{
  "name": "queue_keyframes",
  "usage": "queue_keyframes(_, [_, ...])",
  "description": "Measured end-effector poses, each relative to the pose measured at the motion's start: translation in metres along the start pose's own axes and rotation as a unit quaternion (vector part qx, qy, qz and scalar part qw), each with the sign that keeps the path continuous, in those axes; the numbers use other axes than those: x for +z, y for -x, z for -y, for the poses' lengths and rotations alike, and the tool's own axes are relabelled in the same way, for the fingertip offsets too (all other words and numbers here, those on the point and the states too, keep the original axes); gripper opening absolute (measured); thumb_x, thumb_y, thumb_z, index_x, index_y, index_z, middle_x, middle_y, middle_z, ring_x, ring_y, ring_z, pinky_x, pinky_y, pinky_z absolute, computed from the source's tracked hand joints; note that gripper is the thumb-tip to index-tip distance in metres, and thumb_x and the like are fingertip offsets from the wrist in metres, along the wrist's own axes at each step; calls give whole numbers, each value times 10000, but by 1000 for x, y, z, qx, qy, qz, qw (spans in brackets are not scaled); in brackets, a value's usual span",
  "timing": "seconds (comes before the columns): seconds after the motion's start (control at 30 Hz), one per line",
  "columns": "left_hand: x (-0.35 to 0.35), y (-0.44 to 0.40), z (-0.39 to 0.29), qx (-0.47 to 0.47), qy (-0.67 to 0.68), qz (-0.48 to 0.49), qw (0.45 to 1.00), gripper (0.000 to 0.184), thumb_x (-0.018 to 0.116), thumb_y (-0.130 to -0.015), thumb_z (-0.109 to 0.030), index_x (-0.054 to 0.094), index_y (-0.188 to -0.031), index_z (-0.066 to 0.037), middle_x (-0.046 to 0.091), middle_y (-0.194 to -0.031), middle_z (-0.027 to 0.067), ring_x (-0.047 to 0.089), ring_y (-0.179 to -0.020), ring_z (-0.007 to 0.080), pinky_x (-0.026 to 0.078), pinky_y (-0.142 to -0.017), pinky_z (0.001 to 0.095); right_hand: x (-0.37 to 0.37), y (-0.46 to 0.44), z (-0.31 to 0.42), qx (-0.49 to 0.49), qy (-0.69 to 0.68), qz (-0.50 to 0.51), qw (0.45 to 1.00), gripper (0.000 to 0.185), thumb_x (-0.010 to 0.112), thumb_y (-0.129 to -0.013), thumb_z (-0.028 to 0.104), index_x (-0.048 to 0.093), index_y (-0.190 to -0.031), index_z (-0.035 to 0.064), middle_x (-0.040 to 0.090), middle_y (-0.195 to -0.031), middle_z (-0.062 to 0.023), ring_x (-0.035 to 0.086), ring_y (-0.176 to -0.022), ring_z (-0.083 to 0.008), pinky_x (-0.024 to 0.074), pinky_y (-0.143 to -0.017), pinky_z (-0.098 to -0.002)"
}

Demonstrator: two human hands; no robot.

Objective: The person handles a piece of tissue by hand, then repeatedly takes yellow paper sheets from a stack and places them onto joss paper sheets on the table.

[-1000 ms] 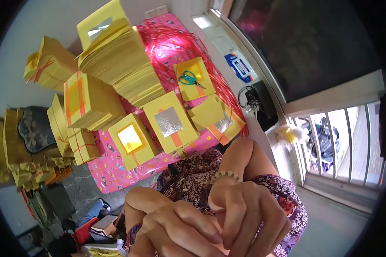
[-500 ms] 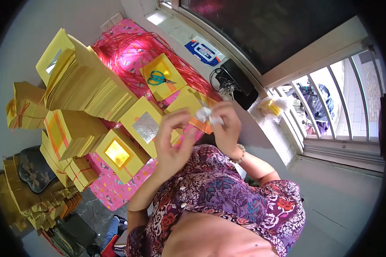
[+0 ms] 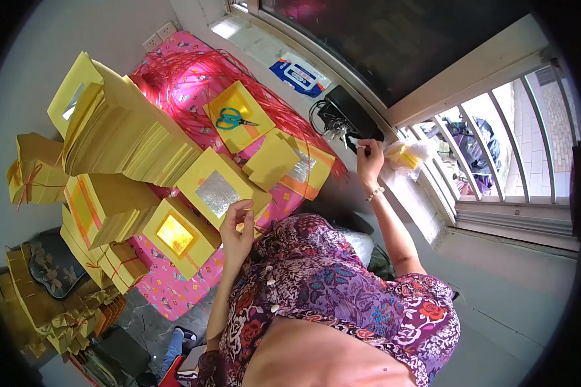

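Observation:
My left hand (image 3: 237, 231) hovers at the near edge of a yellow paper piece with a silver foil square (image 3: 217, 192); its fingers are loosely curved, thumb apart, with nothing in them. My right hand (image 3: 370, 162) reaches to the window ledge beside a bunch of keys (image 3: 336, 131) and a black box (image 3: 354, 116). Its fingers are bent and close together; a small pale bit shows at the tips, too small to name. Near the middle, a folded yellow paper piece (image 3: 272, 161) overlaps another foil-faced one (image 3: 313, 169). Teal-handled scissors (image 3: 229, 119) lie on a yellow sheet (image 3: 239, 140).
Tall stacks of yellow paper (image 3: 126, 132) and tied bundles (image 3: 119, 264) fill the left of the pink patterned table cover (image 3: 168, 297). Red strings (image 3: 168, 74) spread along the back. A wipes pack (image 3: 298, 77) and a plastic bag (image 3: 407, 158) lie on the ledge by the barred window.
My hands have parted: the right moved to the ledge, the left drew back a little. The crumpled white piece between them is no longer plainly visible.

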State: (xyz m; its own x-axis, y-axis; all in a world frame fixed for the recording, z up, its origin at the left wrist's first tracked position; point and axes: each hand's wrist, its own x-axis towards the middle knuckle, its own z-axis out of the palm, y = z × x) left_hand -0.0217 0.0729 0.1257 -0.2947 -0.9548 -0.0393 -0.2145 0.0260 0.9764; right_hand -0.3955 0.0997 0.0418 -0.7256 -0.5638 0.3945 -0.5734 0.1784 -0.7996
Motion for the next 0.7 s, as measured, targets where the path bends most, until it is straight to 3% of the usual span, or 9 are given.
queue_keyframes(0.07, [0,2,2,-3,6,-10,1000,191,582,-940,-54,608,-1128,-37,650,-982,41,608,-830,105,498,-766,264,-1,-1,2,-10,30,20,999,122,640,-782,-12,647,-877,62,557,-853,-93,572,-707,-240,476,-648,-333])
queue_keyframes(0.13, [0,3,5,2,2,-20,1000,192,582,-939,-53,609,-1129,-37,654,-978,42,611,-828,107,500,-761,265,-6,-3,-2,-91,168,34,981,144,662,-781,31,662,-915,83,569,-898,-104,583,-826,-298,489,-708,-398])
queue_keyframes(0.23, [-2,5,11,5,-9,-38,999,195,582,-938,-53,611,-1130,-36,663,-971,48,619,-825,113,505,-751,269,-10,-4,-2,-157,260,56,951,184,649,-796,61,667,-975,104,572,-944,-96,568,-914,-322,477,-740,-432])
queue_keyframes(0.27, [-3,6,13,1,-16,-44,999,196,582,-938,-53,614,-1131,-35,667,-967,51,624,-824,117,508,-746,271,-10,0,-9,-133,311,107,935,288,626,-829,133,639,-1113,86,561,-1046,-119,531,-1023,-335,446,-803,-445])
queue_keyframes(0.37, [-4,8,18,2,-24,-56,998,207,591,-935,-62,616,-1139,-30,679,-978,66,637,-824,128,514,-743,277,-6,18,11,-146,375,91,911,439,629,-840,220,577,-1227,19,527,-1151,-169,482,-1096,-352,401,-868,-463])
queue_keyframes(0.4, [-5,9,19,-4,-27,-63,998,207,591,-935,-62,616,-1139,-30,679,-978,66,637,-824,128,514,-743,277,-6,20,10,-118,377,125,910,565,611,-858,311,515,-1296,-32,497,-1214,-203,450,-1132,-363,367,-909,-478])
queue_keyframes(0.53, [-12,11,24,-7,-50,-71,996,229,598,-926,-63,617,-1150,-21,684,-994,104,652,-827,152,522,-746,290,-1,18,3,-107,424,120,891,612,573,-894,404,497,-1325,-24,468,-1340,-219,392,-1272,-392,306,-1016,-538])
queue_keyframes(0.7, [-30,15,34,9,-107,-102,989,234,591,-926,-75,620,-1152,-19,670,-982,128,661,-834,175,531,-727,306,1,33,1,-116,284,48,951,580,639,-877,262,448,-1343,-26,352,-1417,-284,298,-1338,-427,212,-1091,-550])
